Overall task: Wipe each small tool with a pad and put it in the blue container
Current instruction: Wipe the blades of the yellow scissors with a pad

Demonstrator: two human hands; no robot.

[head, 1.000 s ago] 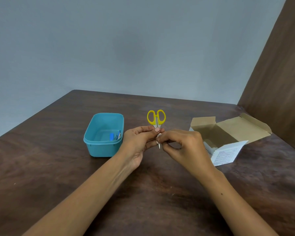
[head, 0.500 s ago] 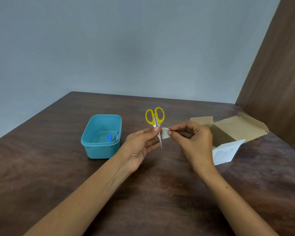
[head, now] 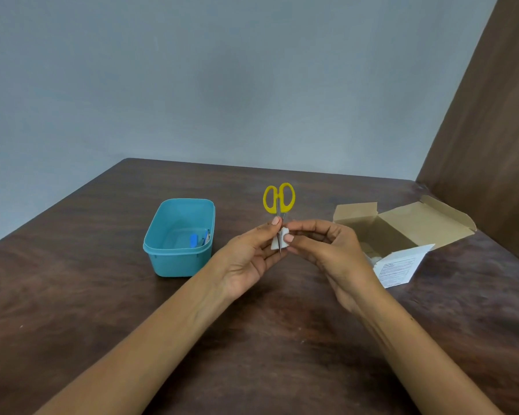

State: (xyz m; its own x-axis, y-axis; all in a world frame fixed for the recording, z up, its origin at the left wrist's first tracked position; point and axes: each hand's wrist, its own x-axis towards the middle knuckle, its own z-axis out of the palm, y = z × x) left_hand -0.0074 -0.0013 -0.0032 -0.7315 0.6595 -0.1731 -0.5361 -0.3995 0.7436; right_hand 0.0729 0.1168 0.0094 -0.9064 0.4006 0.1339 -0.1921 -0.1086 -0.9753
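Small scissors with yellow handles [head: 279,198] stand upright above the table, handles up and blades down. My left hand [head: 250,255] pinches them just below the handles. My right hand [head: 324,249] pinches a small white pad [head: 275,242] against the blades. The blade tips poke out below the pad. To the left sits the blue container [head: 177,259], with a blue-handled small tool [head: 194,240] and another small tool lying inside at its right end.
An open cardboard box [head: 402,226] lies at the right with its flaps spread and white pads inside. A white printed flap [head: 397,266] hangs at its front. A brown panel [head: 492,139] rises at the far right. The dark wooden table [head: 267,339] holds everything.
My right hand has brought the pad back onto the blades after pulling it off to the right. The scissors stay upright in my left hand.
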